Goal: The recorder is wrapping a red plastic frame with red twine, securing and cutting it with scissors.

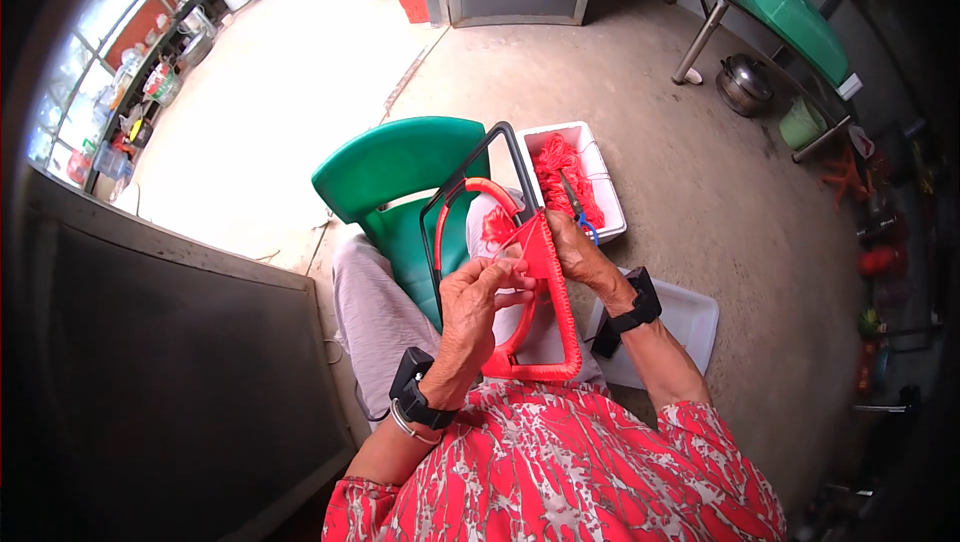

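A black rectangular frame (570, 327) rests upright over my lap, with red cord wound closely along its near and right sides. Inside it is a ring (488, 185) also covered in red, and a red woven patch (540, 247) spans the upper right part. My left hand (472, 307) pinches a thin red cord in front of the patch, fingertips together. My right hand (578, 250) grips the frame's right side from outside, its fingers partly hidden behind the patch. A loose red tuft of cord (497, 229) hangs beside the patch.
A green chair (400, 157) stands before my knees. Right of the frame, a white foam box (612, 204) holds red cord (560, 157) and blue-handled scissors (586, 230). A white tray (690, 327) lies by my right forearm. A dark panel (180, 332) stands at left; a metal-legged table (703, 37) at far right.
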### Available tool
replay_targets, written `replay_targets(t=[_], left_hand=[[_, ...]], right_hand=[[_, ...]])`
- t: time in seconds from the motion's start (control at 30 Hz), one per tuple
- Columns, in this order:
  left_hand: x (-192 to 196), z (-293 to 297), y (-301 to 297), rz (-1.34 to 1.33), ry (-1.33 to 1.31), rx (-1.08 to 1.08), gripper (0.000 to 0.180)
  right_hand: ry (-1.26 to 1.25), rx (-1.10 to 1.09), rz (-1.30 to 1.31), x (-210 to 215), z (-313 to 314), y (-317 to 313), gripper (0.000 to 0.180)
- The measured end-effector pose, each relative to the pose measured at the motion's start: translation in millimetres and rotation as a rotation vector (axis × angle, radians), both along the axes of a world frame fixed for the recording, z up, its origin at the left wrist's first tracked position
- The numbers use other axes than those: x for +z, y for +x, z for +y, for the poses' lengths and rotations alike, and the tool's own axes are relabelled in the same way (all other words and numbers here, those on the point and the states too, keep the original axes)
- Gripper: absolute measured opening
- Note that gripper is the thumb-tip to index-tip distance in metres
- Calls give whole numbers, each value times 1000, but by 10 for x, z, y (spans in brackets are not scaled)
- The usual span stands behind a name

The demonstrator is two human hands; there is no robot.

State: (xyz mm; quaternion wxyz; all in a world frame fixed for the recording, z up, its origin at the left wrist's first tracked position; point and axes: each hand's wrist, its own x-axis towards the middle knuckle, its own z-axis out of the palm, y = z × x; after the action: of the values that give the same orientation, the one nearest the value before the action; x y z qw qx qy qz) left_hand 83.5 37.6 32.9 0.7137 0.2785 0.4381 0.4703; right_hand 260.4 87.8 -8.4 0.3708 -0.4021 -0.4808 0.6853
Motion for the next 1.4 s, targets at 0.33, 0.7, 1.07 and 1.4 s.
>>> replay_targets(t=[0.33, 0.7, 1.07, 1.4], left_hand=[[-22, -110, -64, 255, 360, 152, 14], [-166, 33, 108, 658, 808, 210, 10], [-98, 274, 123, 743, 823, 271, 8], [19, 214, -154, 597, 769, 302, 10]], right_hand=[[109, 1, 42, 30, -213, -43, 22], [212, -302, -4, 339, -253, 162, 52], [578, -512, -275, 673, 138, 109, 44], [127, -270, -248, 486, -140, 310, 25]])
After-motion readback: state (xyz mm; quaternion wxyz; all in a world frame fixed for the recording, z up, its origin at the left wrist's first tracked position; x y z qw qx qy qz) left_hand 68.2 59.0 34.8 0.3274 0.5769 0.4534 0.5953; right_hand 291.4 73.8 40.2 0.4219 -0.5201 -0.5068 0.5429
